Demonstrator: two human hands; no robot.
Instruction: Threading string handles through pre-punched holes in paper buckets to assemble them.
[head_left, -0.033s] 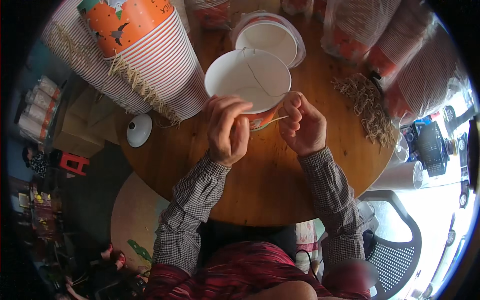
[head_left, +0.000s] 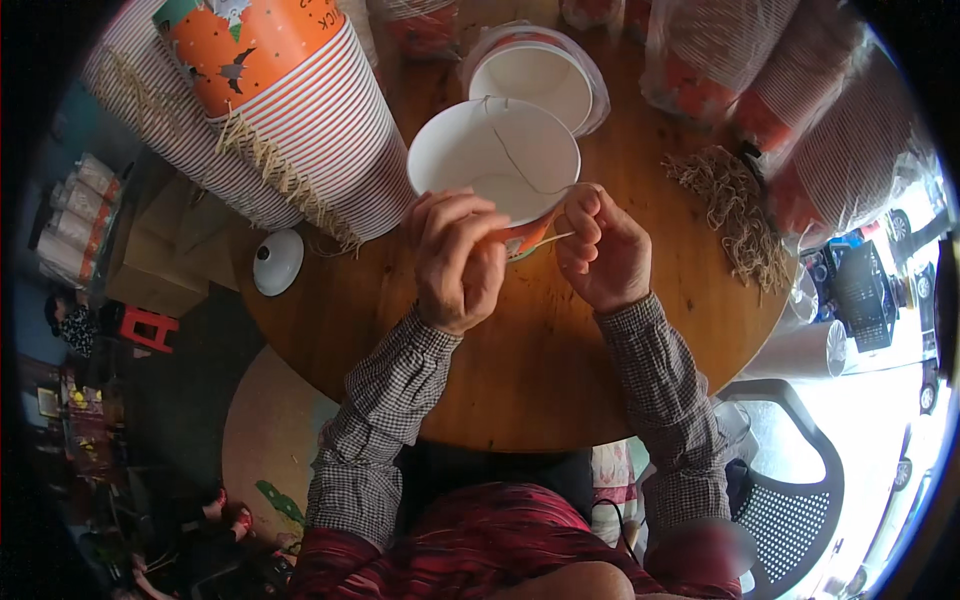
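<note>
A white-lined paper bucket (head_left: 490, 140) with an orange printed outside stands on the round wooden table (head_left: 500, 390). My left hand (head_left: 458, 255) is curled at its near left rim, gripping the side, though its fingertips are partly hidden. At the near right rim, my right hand (head_left: 608, 250) is closed in a pinch on a thin twine string (head_left: 518, 170). This string crosses the bucket's mouth from the far rim, and a pale end pokes out from my right fingers toward the left.
Another white bucket (head_left: 530, 82) in clear plastic stands behind. Tall stacks of striped-edge buckets (head_left: 310, 130) rise at left, beside a white lid (head_left: 278, 262). At right lie a twine bundle (head_left: 735, 215) and wrapped bucket stacks (head_left: 850, 140). A grey chair (head_left: 790, 500) stands nearby.
The bucket has shifted very slightly left. My left fingers have moved a little to the right, while my right hand keeps its pinch on the string.
</note>
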